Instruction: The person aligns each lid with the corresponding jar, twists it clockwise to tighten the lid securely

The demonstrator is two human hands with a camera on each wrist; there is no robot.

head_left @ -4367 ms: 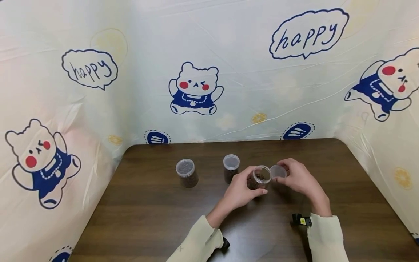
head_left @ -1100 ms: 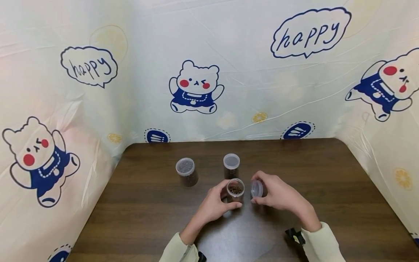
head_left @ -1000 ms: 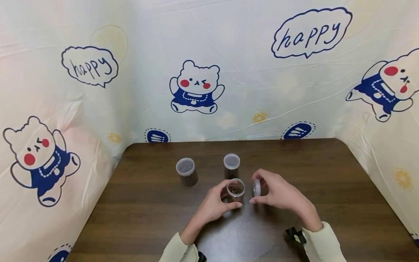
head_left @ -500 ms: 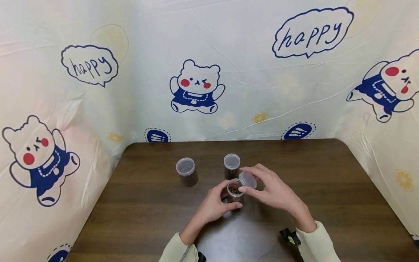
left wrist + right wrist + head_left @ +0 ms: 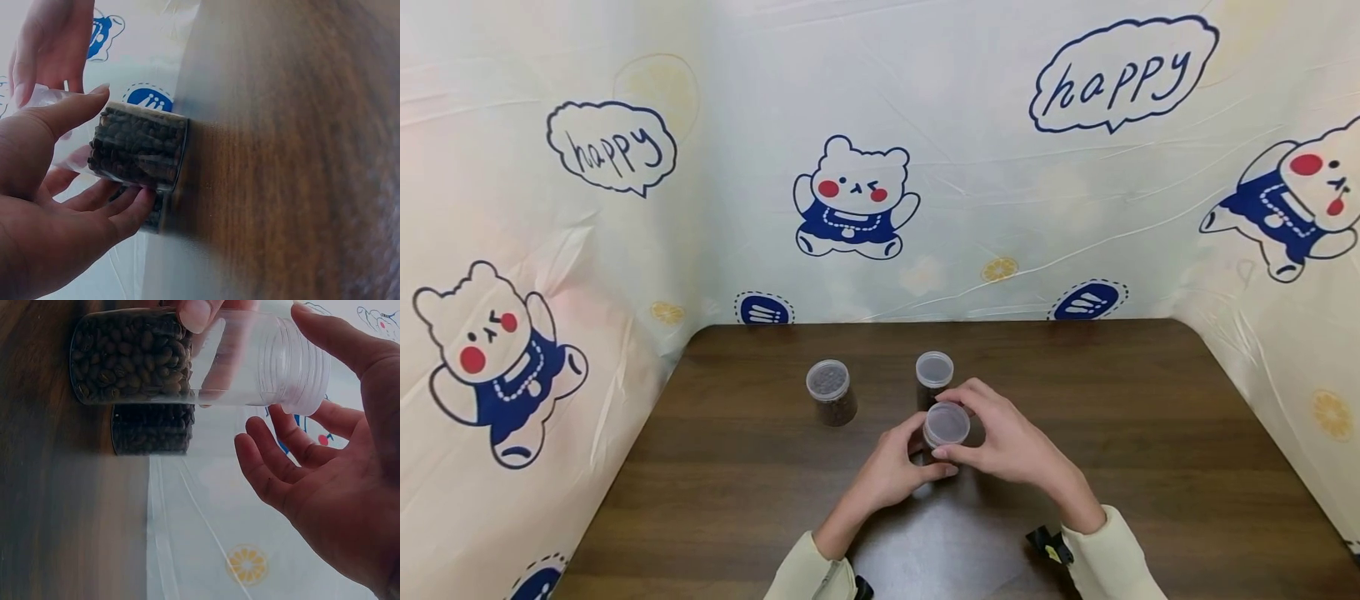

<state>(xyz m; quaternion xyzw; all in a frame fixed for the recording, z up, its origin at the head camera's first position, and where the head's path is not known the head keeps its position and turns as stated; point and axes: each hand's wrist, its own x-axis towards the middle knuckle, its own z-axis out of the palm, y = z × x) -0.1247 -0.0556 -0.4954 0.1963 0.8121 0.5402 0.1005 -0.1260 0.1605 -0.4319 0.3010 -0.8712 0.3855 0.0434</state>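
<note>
A clear jar (image 5: 131, 359), about half filled with coffee beans, stands upright on the table. My left hand (image 5: 891, 467) grips its side, thumb on the near side and fingers curled behind, as the left wrist view also shows. Over the jar's mouth sits a translucent lid (image 5: 947, 423), a little askew in the right wrist view. My right hand (image 5: 1015, 437) holds this lid by its rim between thumb and fingers. Just behind stands a second, lidded jar (image 5: 935, 371), partly hidden by the first jar and the right hand's fingers.
Another lidded jar (image 5: 831, 396) with dark contents stands to the left on the brown wooden table (image 5: 737, 483). A patterned cloth (image 5: 970, 200) hangs behind the table and along both sides.
The jar was carried left and set in front of the second jar. My right hand turned the lid over and brought it left onto the mouth, covering the beans from above.
</note>
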